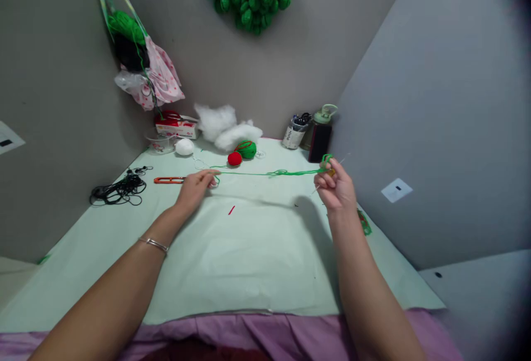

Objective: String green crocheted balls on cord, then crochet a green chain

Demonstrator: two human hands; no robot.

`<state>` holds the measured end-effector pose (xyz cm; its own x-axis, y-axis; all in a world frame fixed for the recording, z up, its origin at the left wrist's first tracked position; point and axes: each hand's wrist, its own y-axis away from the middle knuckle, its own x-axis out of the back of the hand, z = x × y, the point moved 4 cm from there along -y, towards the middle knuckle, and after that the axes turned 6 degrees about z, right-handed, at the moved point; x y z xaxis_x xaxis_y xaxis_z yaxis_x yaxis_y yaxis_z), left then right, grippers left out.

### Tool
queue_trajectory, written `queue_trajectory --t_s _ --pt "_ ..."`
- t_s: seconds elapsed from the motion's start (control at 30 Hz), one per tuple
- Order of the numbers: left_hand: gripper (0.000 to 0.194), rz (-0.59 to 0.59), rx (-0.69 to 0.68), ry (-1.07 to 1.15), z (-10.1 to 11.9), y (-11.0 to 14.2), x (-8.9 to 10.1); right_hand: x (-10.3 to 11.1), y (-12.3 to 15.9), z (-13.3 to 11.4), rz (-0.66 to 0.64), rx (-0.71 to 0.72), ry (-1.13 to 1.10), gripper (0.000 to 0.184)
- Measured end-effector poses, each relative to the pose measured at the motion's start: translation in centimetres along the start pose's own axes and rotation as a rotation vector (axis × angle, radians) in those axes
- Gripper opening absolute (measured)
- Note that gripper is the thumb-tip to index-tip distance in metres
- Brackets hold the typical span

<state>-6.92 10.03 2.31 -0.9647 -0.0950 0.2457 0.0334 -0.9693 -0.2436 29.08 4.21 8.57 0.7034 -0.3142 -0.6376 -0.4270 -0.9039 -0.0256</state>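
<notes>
A strand of green yarn is drawn nearly straight above the table between my two hands. My left hand is closed, pinching one end, and a short loop hangs by its fingertips. Raised higher, my right hand closes around the other end, with green loops over its fingers. The yarn bunches up just left of that hand. Also in the right hand is a thin metal tool with a yellow grip, which looks like a crochet hook; the fingers partly hide it. Beyond the strand sit a red ball and a green yarn ball.
An orange cutter lies beside my left hand, near tangled black cord. White stuffing is against the back wall. A pen cup, a bottle and a dark phone stand behind my right hand.
</notes>
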Motion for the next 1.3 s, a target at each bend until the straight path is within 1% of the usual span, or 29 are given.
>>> queue_trajectory --t_s 0.07,0.1,0.17,0.2,0.23,0.27,0.33,0.4,0.43,0.47,0.5,0.53,0.57,0.6,0.67,0.73,0.77,0.8,0.83,0.87,0.93,1.0,1.07,1.1,1.17,1.23,1.3 --pt "0.028 0.191 0.091 0.189 -0.7 -1.0 1.8 1.7 -1.0 -0.4 0.119 -0.006 -0.051 0.028" --pt "0.027 0.283 0.135 0.286 -1.1 -1.4 2.7 2.5 -1.4 -0.7 0.157 0.0 -0.056 0.029" --pt "0.025 0.445 0.206 0.421 -1.9 -2.0 4.3 3.7 -2.0 -1.2 0.19 0.034 -0.036 0.033" --pt "0.025 0.5 0.228 0.436 -2.2 -2.2 5.0 4.0 -2.2 -1.4 0.188 0.049 -0.022 0.035" --pt "0.026 0.535 0.233 0.399 -2.4 -2.3 5.6 4.2 -2.3 -1.5 0.182 0.055 -0.011 0.036" --pt "0.028 0.545 0.209 0.303 -2.3 -2.4 6.1 4.2 -2.3 -1.5 0.171 0.051 -0.003 0.037" --pt "0.037 0.517 0.075 -0.017 -1.4 -2.3 6.7 3.6 -2.1 -1.2 0.127 0.023 0.018 0.035" --pt "0.045 0.466 -0.118 -0.347 0.1 -1.8 6.2 2.3 -1.4 -0.4 0.046 -0.019 0.077 0.034" --pt "0.045 0.444 -0.199 -0.446 1.0 -1.3 5.6 1.4 -0.9 0.2 -0.004 -0.046 0.123 0.034" --pt "0.042 0.424 -0.256 -0.486 1.8 -0.8 4.9 0.5 -0.3 1.0 -0.055 -0.086 0.178 0.036" --pt "0.037 0.389 -0.29 -0.471 2.5 -0.2 3.9 -0.5 0.4 1.8 -0.101 -0.125 0.231 0.038" --pt "0.032 0.332 -0.303 -0.407 3.1 0.5 2.8 -1.5 1.3 2.7 -0.163 -0.174 0.292 0.039" --pt "0.03 0.234 -0.288 -0.31 3.6 1.2 1.4 -2.5 2.2 3.6 -0.224 -0.208 0.349 0.04" --pt "0.031 0.119 -0.237 -0.188 4.0 2.0 0.0 -3.4 3.2 4.4 -0.283 -0.234 0.403 0.041" --pt "0.046 -0.141 -0.109 0.058 4.7 3.7 -2.9 -5.0 5.2 6.0 -0.424 -0.303 0.521 0.038" --pt "0.059 -0.354 -0.054 0.233 5.5 5.3 -5.0 -6.1 6.9 7.0 -0.546 -0.337 0.598 0.033" --pt "0.06 -0.452 -0.034 0.29 5.8 5.9 -5.7 -6.4 7.5 7.3 -0.597 -0.338 0.62 0.031" --pt "0.057 -0.526 -0.017 0.322 6.1 6.3 -6.1 -6.7 7.9 7.4 -0.635 -0.334 0.634 0.029" --pt "0.05 -0.57 -0.003 0.327 6.2 6.5 -6.2 -6.8 8.1 7.5 -0.658 -0.328 0.643 0.027" --pt "0.042 -0.577 0.01 0.307 6.1 6.5 -6.1 -6.8 8.2 7.4 -0.661 -0.324 0.646 0.026" --pt "0.031 -0.505 0.02 0.227 5.7 5.8 -5.3 -6.4 7.7 7.1 -0.619 -0.334 0.636 0.025" --pt "0.03 -0.387 0.014 0.173 5.2 4.6 -4.2 -5.9 7.0 6.9 -0.57 -0.362 0.615 0.025" --pt "0.03 -0.247 0.002 0.204 4.7 3.3 -3.0 -5.4 6.4 6.8 -0.576 -0.411 0.59 0.026" --pt "0.029 -0.15 0.002 0.251 4.4 2.5 -2.2 -5.2 6.2 6.8 -0.595 -0.435 0.579 0.027" --pt "0.026 0.093 0.017 0.396 3.6 1.0 0.0 -4.9 6.0 6.8 -0.627 -0.467 0.558 0.029" --pt "0.023 0.337 0.028 0.57 2.5 -0.4 2.8 -4.7 5.8 6.7 -0.627 -0.468 0.545 0.03" --pt "0.017 0.557 0.032 0.667 1.0 -1.6 6.1 -4.5 5.5 6.5 -0.613 -0.459 0.538 0.032"
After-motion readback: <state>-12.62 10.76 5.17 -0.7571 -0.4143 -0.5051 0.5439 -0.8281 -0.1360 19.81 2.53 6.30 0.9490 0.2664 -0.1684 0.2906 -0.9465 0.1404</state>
